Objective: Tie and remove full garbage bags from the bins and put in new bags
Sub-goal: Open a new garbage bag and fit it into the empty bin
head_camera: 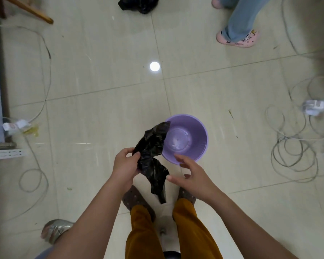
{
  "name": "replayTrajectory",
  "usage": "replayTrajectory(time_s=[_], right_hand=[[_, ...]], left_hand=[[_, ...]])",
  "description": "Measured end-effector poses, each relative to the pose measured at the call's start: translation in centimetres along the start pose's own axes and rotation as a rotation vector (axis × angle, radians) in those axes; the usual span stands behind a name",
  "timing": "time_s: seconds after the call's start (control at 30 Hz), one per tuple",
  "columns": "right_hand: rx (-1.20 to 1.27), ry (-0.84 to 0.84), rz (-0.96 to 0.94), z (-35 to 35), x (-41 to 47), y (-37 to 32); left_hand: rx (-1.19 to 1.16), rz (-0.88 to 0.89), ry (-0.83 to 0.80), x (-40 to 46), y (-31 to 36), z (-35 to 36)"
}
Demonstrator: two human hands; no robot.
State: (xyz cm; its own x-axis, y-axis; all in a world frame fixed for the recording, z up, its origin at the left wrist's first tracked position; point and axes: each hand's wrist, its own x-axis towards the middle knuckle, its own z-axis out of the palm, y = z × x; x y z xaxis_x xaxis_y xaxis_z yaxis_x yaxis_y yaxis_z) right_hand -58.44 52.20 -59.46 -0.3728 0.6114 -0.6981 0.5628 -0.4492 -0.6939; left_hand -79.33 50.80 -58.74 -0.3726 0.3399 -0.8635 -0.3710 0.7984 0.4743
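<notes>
The left hand grasps a crumpled black bag, which hangs unopened between both hands and covers part of the near rim of the unlined purple bin on the floor. The right hand hovers beside the bag, fingers released. Loose cables coil right of the bin; farther off lies another black bag, near a bystander's pink shoe

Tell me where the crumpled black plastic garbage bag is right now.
Head view, lower centre: the crumpled black plastic garbage bag hangs from the left hand, overlapping the near-left rim of the purple plastic bin.
</notes>
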Motion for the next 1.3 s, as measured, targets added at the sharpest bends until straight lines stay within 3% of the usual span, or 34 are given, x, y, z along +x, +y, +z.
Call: replayTrajectory(time_s=[0.23, 0.47, 0.57, 0.73, 0.9, 1.07, 1.17, 1.23, 1.3], right_hand=[[-0.062, -0.091, 0.050, -0.4, -1.9, 0.4], [-0.057, 0.061, -0.003, -1.0, -1.8, -0.5], [0.065, 0.140, 0.033, -1.8, -1.7, -0.8], [0.510, 0.156, 0.145, -3.0, -1.7, -1.4], [0.805, 0.117, 0.162, -4.0, -1.5, -2.3], [1.025, 0.064, 0.148, -4.5, -1.4, -3.3], [1.134, 0.052, 0.104, -4.9, -1.5, -3.5], [1.075, 0.090, 0.084, -5.5, -1.8, -3.1], [0.804, 0.166, 0.094, -6.0, -2.4, -1.8]], left_hand=[[-0.230, -0.090, -0.005, -1.3, 0.5, 1.1], [-0.272, -0.080, -0.096, -2.2, 0.7, 2.3], [-0.035, 0.087, -0.233, -3.0, 0.2, 2.4], [0.516, 0.338, -0.420, -3.9, -1.1, 3.0], [0.757, 0.442, -0.427, -4.0, -3.3, 4.1], [0.639, 0.439, -0.412, -4.0, -4.3, 5.4], [0.414, 0.312, -0.407, -4.4, -3.9, 5.9], [0.239, 0.190, -0.400, -4.6, -3.5, 5.9], [0.133, 0.126, -0.403, -4.8, -3.1, 5.8]])
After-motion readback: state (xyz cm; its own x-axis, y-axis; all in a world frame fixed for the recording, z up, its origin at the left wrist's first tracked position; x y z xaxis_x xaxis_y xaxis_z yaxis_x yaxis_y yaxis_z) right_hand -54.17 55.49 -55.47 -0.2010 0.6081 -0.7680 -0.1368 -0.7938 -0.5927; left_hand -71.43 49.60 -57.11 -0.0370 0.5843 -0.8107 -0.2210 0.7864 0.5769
